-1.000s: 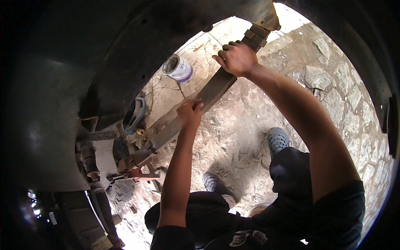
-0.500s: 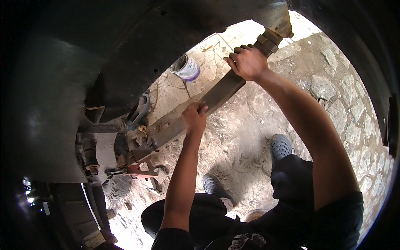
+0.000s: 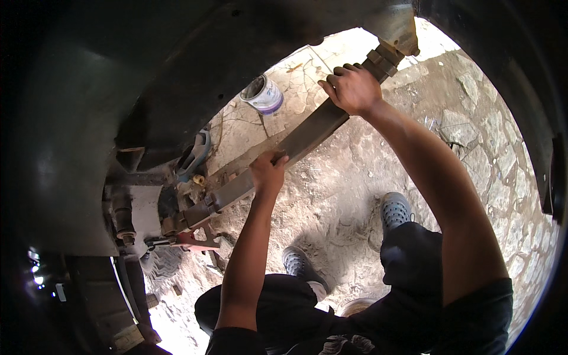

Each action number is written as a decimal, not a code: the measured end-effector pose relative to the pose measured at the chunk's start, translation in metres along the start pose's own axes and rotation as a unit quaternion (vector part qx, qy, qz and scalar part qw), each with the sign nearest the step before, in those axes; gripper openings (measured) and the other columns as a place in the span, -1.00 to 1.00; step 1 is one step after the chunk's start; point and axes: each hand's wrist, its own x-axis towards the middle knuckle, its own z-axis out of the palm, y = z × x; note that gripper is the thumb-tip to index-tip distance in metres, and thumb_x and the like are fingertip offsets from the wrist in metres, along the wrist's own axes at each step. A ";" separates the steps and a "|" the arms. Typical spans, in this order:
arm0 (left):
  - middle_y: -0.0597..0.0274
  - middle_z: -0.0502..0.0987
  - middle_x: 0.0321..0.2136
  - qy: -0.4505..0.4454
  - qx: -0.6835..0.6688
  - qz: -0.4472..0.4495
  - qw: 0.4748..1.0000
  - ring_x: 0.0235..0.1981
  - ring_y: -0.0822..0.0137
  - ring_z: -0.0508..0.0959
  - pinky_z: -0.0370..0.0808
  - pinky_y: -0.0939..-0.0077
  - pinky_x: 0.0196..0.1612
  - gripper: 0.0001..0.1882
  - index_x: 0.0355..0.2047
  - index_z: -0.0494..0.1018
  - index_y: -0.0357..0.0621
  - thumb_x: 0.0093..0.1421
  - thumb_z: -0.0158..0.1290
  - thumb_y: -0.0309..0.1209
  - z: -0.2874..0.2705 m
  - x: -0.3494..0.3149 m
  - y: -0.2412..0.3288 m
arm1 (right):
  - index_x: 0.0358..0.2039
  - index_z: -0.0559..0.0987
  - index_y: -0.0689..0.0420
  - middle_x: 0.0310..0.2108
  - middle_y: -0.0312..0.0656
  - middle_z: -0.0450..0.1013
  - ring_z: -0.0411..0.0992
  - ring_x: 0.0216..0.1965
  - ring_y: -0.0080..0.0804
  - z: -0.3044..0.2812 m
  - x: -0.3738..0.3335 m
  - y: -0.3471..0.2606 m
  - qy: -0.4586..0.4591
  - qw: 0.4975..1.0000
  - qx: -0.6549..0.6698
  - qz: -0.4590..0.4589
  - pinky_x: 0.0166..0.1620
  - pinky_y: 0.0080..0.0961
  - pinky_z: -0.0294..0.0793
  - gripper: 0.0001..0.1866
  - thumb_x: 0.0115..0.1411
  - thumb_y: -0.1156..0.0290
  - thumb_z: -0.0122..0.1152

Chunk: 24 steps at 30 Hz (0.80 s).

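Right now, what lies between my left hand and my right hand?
A bare stretch of the dark metal bar runs between your left hand and right hand, seen in the head view.

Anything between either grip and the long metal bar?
Nothing visible: the left grip and right grip are both on the long metal bar. The white-and-purple can stands beyond its far edge, apart from both.

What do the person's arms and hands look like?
The left hand and right hand have no gloves on. The arms are bare up to short, dark sleeves, with no watch or bracelet showing.
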 end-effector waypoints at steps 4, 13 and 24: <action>0.04 0.74 -0.37 -0.013 0.036 -0.050 0.998 -0.34 0.06 0.73 0.59 0.21 -0.21 -0.84 -0.30 0.72 -0.15 0.16 0.38 -0.35 -0.004 0.003 0.007 | -0.42 0.74 0.06 -0.31 -0.14 0.65 0.63 -0.20 -0.09 0.000 0.001 -0.004 -0.008 1.000 -0.006 -0.001 -0.03 -0.18 0.60 -0.50 0.46 0.01 0.01; 0.03 0.74 -0.35 0.017 0.046 -0.037 0.998 -0.33 0.02 0.73 0.59 0.20 -0.18 -0.81 -0.28 0.73 -0.15 0.16 0.39 -0.33 0.002 0.001 -0.001 | -0.46 0.74 0.05 -0.34 -0.12 0.65 0.64 -0.20 -0.09 -0.004 -0.001 -0.003 -0.009 1.000 -0.003 0.000 -0.04 -0.19 0.61 -0.48 0.46 0.01 0.01; 0.06 0.73 -0.37 0.021 0.051 -0.063 0.996 -0.30 0.03 0.72 0.57 0.13 -0.12 -0.85 -0.30 0.71 -0.14 0.18 0.37 -0.35 0.004 0.008 0.007 | -0.36 0.74 0.08 -0.34 -0.11 0.63 0.61 -0.16 -0.17 0.000 -0.001 -0.002 -0.024 1.000 -0.009 -0.005 -0.08 -0.23 0.61 -0.53 0.47 0.03 0.04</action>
